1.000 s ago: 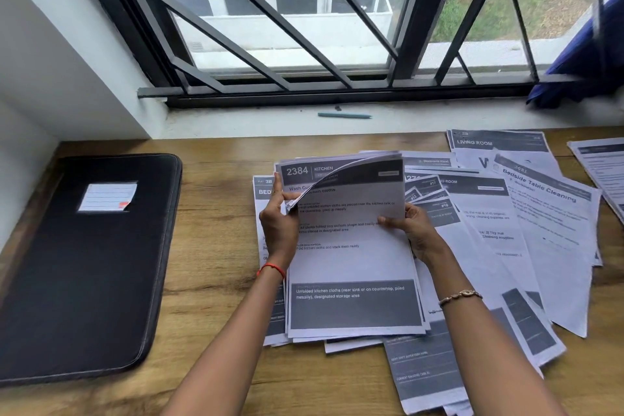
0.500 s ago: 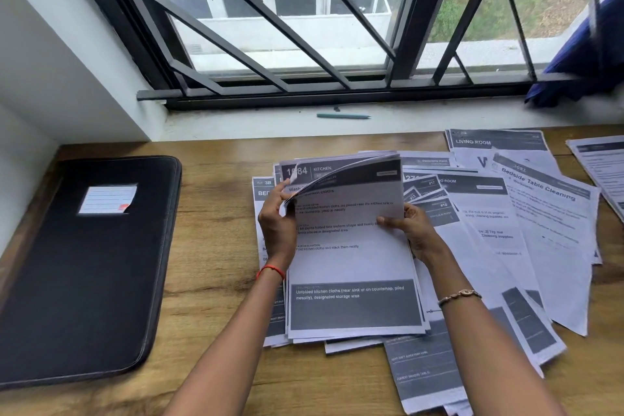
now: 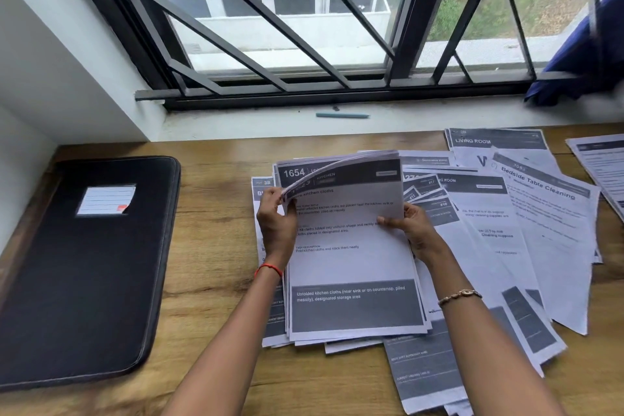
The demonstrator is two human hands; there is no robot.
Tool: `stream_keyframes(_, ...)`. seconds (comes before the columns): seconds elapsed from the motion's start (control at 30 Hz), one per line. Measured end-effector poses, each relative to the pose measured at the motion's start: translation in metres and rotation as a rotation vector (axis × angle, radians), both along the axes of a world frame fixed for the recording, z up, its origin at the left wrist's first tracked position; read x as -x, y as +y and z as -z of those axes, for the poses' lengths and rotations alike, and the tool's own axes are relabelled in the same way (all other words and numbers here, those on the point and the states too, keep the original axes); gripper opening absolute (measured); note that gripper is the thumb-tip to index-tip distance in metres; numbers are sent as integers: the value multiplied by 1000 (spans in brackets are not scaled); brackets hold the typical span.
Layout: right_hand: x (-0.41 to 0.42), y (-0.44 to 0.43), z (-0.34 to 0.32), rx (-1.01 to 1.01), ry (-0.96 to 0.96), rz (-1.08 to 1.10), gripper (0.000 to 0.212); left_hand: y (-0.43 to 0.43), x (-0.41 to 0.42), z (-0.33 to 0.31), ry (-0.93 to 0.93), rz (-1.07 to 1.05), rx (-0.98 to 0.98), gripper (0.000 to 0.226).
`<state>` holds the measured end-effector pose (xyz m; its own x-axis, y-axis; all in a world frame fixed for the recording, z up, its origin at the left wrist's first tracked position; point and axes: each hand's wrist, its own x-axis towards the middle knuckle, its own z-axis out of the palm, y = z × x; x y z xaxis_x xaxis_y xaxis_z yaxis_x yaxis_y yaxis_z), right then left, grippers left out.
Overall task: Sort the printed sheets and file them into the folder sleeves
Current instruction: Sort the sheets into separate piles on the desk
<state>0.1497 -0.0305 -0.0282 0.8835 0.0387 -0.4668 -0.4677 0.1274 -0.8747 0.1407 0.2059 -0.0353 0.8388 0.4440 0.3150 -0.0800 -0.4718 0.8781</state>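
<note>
Left grip (image 3: 275, 223): thumb and fingers pinching the upper left corners of the top few pages of the stack (image 3: 351, 257), curling them up so that a page headed "1654" shows beneath.
Right grip (image 3: 415, 230): curled round the stack's right edge, thumb on the top page.
Stack: printed sheets, top one headed KITCHEN, lying on the tabletop (image 3: 216, 246) with other sheets under its lower end.
Loose sheets (image 3: 526, 230): fanned out right of the stack, overlapping, some tucked under it. Headings LIVING ROOM and Bedside Table Cleaning are legible.
Folder (image 3: 87, 273): black, closed, flat on the tabletop, well left of the stack. White label (image 3: 106, 200) on its cover.
Pen (image 3: 342, 115): teal, on the windowsill beyond the stack.
Blue cloth (image 3: 587, 54): at the window, far right of the stack.
Red thread (image 3: 268, 268): on the left wrist, just left of the stack.
Bracelet (image 3: 459, 295): on the right wrist, just right of the stack.
</note>
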Motion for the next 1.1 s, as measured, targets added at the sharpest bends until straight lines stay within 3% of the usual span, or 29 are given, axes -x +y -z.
stream_keyframes(0.07,0,-1,0,3,-2,-2,31,1,0,4,-39,0,-33,15)
stream_keyframes(0.3,0,0,0,-2,0,8,31,1,-2,9,3,16,53,20)
stream_keyframes(0.57,0,1,-1,-2,-5,9,31,-3,5,4,32,43,11,44)
stream_keyframes(0.83,1,1,-3,-8,1,2,30,-2,5,3,-8,55,-24,39)
stream_keyframes(1.0,0,1,-3,-6,19,-3,32,-2,3,2,-90,13,-87,17)
stream_keyframes(1.1,0,1,-3,-4,27,-2,31,-2,2,2,-56,21,-86,26)
